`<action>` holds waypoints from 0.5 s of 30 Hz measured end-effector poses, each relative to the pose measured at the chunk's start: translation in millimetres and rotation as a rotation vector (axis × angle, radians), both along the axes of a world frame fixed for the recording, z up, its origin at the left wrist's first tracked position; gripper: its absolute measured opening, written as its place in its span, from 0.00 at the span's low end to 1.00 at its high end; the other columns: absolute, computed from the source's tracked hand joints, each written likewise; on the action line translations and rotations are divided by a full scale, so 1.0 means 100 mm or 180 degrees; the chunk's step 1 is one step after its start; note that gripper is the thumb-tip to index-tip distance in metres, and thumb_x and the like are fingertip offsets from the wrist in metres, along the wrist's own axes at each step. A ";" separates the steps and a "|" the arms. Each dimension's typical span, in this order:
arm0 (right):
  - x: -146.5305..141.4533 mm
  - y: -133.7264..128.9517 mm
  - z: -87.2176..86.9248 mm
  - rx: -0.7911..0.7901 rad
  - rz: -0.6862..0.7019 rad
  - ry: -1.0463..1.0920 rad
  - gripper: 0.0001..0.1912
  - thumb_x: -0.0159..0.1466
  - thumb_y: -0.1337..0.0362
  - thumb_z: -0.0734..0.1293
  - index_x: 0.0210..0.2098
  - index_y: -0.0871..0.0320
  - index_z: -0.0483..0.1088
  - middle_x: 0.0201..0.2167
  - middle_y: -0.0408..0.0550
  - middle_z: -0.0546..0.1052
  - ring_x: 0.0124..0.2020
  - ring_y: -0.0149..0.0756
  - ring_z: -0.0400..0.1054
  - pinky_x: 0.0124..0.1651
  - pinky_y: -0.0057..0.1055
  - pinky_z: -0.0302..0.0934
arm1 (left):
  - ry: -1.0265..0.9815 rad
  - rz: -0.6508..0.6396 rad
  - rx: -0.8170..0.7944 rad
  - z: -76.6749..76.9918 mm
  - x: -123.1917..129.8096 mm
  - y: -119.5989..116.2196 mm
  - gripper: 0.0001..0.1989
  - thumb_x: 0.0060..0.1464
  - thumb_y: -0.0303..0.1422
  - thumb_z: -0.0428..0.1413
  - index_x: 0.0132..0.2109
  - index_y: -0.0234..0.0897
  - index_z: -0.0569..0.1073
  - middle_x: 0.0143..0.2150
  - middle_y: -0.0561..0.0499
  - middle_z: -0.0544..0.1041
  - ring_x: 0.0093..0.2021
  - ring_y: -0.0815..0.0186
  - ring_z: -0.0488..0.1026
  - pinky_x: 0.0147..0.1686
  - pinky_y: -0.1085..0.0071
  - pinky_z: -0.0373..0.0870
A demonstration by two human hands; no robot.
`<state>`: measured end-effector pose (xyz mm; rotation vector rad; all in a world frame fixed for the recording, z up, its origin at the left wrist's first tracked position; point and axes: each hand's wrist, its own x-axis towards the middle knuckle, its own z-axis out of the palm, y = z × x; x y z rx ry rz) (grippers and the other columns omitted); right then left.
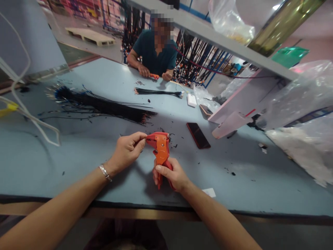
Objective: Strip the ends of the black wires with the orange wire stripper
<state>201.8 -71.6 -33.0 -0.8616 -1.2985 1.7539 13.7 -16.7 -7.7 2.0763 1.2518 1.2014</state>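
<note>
An orange and red wire stripper [162,147] stands upright over the grey-blue table [109,187], its jaws pointing left. My right hand [170,173] is wrapped round its handles. Close to the jaws, my left hand [131,149] is pinched, with fingertips at the tool's left end; what it pinches is too small to make out. Beyond my hands lies a large bundle of black wires [104,106], its right ends copper-coloured. Dark scraps [175,146] are scattered just right of the tool's head.
A dark phone [198,135] lies right of the tool. Farther back are a small wire bundle [158,92], a white box [191,100] and another phone [206,110]. Across the table sits a person [158,48] holding an orange tool. Plastic bags [299,128] lie at right; a white cable frame [39,121] at left.
</note>
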 end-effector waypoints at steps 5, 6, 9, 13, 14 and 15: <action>-0.01 0.00 -0.01 0.0033 0.0006 -0.0016 0.20 0.59 0.49 0.69 0.26 0.60 0.65 0.18 0.42 0.70 0.16 0.27 0.63 0.19 0.23 0.59 | -0.0042 0.0073 0.0005 0.01 0.01 -0.01 0.12 0.58 0.35 0.49 0.37 0.35 0.76 0.26 0.54 0.76 0.25 0.70 0.69 0.27 0.77 0.64; -0.01 0.00 -0.01 0.0040 0.0000 -0.0029 0.20 0.59 0.49 0.69 0.26 0.60 0.65 0.18 0.42 0.70 0.16 0.27 0.63 0.18 0.23 0.59 | -0.0045 0.0080 0.0003 0.01 0.01 -0.01 0.12 0.58 0.35 0.49 0.37 0.35 0.76 0.26 0.54 0.76 0.25 0.70 0.69 0.27 0.77 0.64; -0.02 0.00 0.01 0.0060 -0.0027 -0.0091 0.21 0.59 0.48 0.69 0.25 0.60 0.66 0.17 0.42 0.70 0.15 0.27 0.62 0.18 0.23 0.58 | -0.0042 0.0089 0.0006 0.02 0.02 -0.02 0.12 0.59 0.36 0.49 0.37 0.36 0.76 0.26 0.54 0.76 0.25 0.70 0.69 0.27 0.76 0.64; -0.03 -0.01 0.02 0.0098 -0.0040 -0.0175 0.21 0.60 0.48 0.68 0.24 0.61 0.67 0.15 0.42 0.70 0.14 0.27 0.62 0.19 0.23 0.57 | -0.0052 0.0118 0.0060 0.02 0.02 -0.02 0.13 0.59 0.35 0.49 0.37 0.35 0.76 0.26 0.54 0.76 0.25 0.70 0.69 0.27 0.76 0.64; -0.03 -0.01 0.02 0.0103 -0.0050 -0.0187 0.21 0.60 0.48 0.68 0.24 0.61 0.67 0.15 0.43 0.70 0.14 0.27 0.62 0.19 0.23 0.57 | -0.0047 0.0131 0.0051 0.02 0.01 -0.03 0.13 0.59 0.35 0.49 0.37 0.35 0.76 0.26 0.54 0.76 0.25 0.70 0.69 0.27 0.76 0.64; -0.04 -0.02 0.02 0.0096 -0.0059 -0.0195 0.21 0.60 0.49 0.68 0.24 0.61 0.67 0.15 0.43 0.70 0.14 0.27 0.62 0.19 0.23 0.57 | -0.0033 0.0140 0.0033 0.02 0.01 -0.03 0.13 0.59 0.36 0.49 0.37 0.35 0.76 0.25 0.54 0.76 0.24 0.70 0.69 0.26 0.76 0.64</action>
